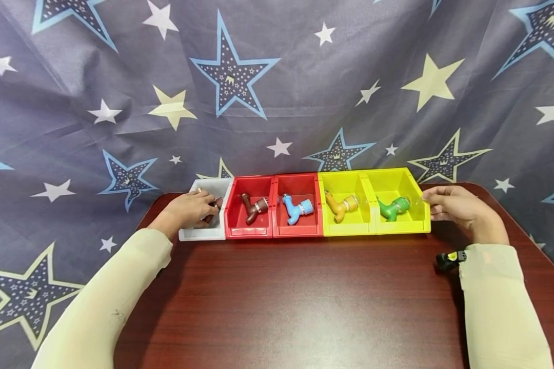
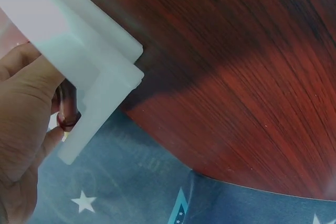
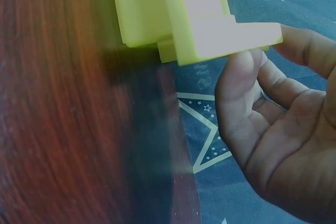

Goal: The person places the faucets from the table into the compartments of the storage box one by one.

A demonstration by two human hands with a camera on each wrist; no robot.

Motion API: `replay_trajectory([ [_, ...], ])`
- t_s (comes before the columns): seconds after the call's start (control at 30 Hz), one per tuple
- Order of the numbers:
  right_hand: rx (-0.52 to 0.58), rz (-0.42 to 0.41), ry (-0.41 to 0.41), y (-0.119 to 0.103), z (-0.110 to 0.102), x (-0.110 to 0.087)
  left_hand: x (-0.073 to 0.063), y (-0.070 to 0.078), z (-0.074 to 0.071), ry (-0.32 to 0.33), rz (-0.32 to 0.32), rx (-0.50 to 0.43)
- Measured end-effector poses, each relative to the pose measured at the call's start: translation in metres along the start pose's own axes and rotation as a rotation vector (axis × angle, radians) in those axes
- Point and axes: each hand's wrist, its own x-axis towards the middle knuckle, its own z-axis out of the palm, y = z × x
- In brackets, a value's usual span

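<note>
My left hand (image 1: 188, 209) reaches into the white bin (image 1: 202, 233) at the row's left end, its fingers around a dark brown tap (image 2: 67, 103). Much of that tap is hidden by the hand and the bin wall. At the other end, my right hand (image 1: 459, 206) pinches the side wall of the outer yellow bin (image 3: 236, 38) between thumb and fingers. A green tap (image 1: 394, 208) lies in that bin. The neighbouring yellow bin holds an orange-yellow tap (image 1: 340, 206). Two red bins hold a blue tap (image 1: 298, 208) and another brown tap (image 1: 254, 208).
The bins stand side by side near the far edge of a dark red wooden table (image 1: 304, 297). Behind hangs a grey-blue curtain (image 1: 300, 92) printed with stars. A small black device (image 1: 450, 260) sits at the right wrist.
</note>
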Motion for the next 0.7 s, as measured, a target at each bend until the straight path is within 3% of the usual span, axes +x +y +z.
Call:
replay_trajectory([
  [0.13, 0.014, -0.007, -0.007, 0.0000, 0.0008, -0.0004, 0.0009, 0.0029, -0.0011, -0.020, -0.008, -0.002],
  [0.37, 0.018, -0.013, -0.008, -0.0010, 0.0017, -0.0017, 0.0025, 0.0061, -0.0023, -0.108, -0.043, 0.009],
  [0.7, -0.011, 0.007, 0.016, 0.0000, 0.0004, -0.0009, 0.0053, 0.0055, 0.0027, -0.160, -0.074, 0.037],
])
